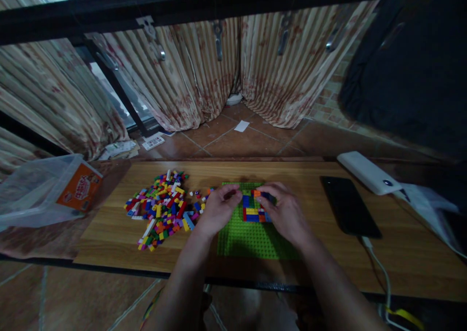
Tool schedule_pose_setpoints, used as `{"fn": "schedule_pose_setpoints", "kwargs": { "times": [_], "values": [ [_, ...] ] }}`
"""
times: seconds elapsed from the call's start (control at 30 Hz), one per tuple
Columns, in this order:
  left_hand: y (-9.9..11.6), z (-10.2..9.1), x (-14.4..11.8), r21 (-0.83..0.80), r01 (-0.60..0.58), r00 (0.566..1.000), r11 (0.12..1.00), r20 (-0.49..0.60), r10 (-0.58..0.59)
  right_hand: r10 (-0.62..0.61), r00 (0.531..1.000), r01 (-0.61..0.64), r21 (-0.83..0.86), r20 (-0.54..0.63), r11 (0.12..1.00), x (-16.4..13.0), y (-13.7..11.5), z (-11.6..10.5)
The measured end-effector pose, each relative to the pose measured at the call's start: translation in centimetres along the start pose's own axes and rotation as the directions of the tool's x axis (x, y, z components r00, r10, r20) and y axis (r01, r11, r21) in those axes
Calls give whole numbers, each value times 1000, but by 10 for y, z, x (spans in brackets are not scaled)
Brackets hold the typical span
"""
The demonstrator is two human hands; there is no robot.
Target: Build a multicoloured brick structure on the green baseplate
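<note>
A green studded baseplate (pixel 255 243) lies on the wooden table, bearing a low block of yellow, blue, red and orange toy bricks (pixel 251 211). My right hand (pixel 286 209) reaches over the block's right side, thumb and fingers closed around an orange brick (pixel 257 193) at its far edge. Left of the block, my left hand (pixel 221 207) hovers over the plate with its fingers curled and the tips near the thumb. Whatever those fingertips may hold is too small to make out. Part of the block is hidden by my right hand.
Left of the plate spreads a pile of loose coloured bricks (pixel 164 207). A clear plastic box (pixel 40 190) with an orange label stands at far left. To the right lie a black phone (pixel 350 207) with a white cable (pixel 379 267) and a white power bank (pixel 367 173).
</note>
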State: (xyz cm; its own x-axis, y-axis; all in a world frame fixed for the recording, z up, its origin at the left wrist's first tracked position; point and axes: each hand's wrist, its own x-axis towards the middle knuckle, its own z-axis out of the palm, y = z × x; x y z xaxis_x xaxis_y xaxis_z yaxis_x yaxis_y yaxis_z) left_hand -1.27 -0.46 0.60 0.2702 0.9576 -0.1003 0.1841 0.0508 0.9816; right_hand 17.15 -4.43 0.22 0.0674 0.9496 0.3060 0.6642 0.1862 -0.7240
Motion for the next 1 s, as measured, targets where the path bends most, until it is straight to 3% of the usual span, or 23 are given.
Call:
{"fn": "schedule_pose_setpoints", "kwargs": {
  "times": [0.13,0.37,0.73,1.0],
  "values": [
    [-7,-1,2,95,-32,999,995,-17,34,75,996,-76,-21,-40,997,3,11,6],
    [-9,-2,0,199,-67,998,978,28,63,69,998,-68,-41,6,997,2,11,15],
    [-8,2,-4,315,-110,993,943,66,94,-36,997,25,-171,-62,985,-1,12,18],
    [-3,7,-5,342,-69,997,937,66,50,90,990,-86,45,-112,995,-3,10,21]
  ]
}}
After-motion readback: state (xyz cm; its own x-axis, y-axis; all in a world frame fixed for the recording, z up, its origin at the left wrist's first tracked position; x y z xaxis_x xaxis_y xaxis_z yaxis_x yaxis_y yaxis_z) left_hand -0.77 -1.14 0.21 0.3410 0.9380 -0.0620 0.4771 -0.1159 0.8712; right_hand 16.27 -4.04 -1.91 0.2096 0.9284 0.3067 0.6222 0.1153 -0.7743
